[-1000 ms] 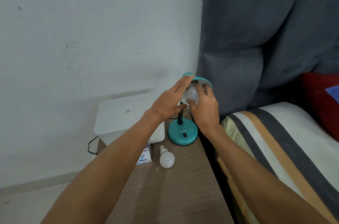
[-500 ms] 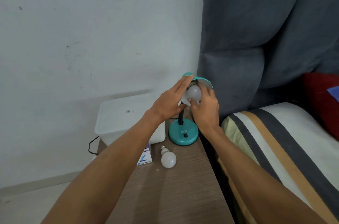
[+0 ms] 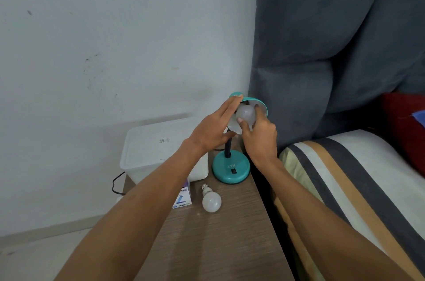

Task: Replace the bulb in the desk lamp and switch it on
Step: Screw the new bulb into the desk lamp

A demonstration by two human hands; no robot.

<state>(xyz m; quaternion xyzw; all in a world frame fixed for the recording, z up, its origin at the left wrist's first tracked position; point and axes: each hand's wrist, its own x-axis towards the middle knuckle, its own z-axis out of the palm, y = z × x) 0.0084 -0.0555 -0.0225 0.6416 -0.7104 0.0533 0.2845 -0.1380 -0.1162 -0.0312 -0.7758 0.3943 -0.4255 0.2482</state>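
Note:
A teal desk lamp stands at the back right of the wooden side table (image 3: pixel 218 246), its round base (image 3: pixel 231 169) carrying a black rocker switch (image 3: pixel 233 171). My left hand (image 3: pixel 212 128) grips the left rim of the teal shade (image 3: pixel 258 103), thumb under it. My right hand (image 3: pixel 259 135) holds a white bulb (image 3: pixel 245 114) with its fingertips, inside the shade's mouth. The socket is hidden behind the bulb. A second white bulb (image 3: pixel 211 201) lies loose on the table in front of the base. The lamp is unlit.
A white plastic box (image 3: pixel 158 149) sits at the table's back left, with a small bulb carton (image 3: pixel 182 197) in front of it. A black cable (image 3: pixel 117 185) hangs off the left edge. A grey padded headboard (image 3: pixel 333 62) and a striped mattress (image 3: pixel 345 188) border the right.
The bulb has gone slightly deeper into the shade, and my right fingers have shifted their hold around it. My left hand stays on the shade.

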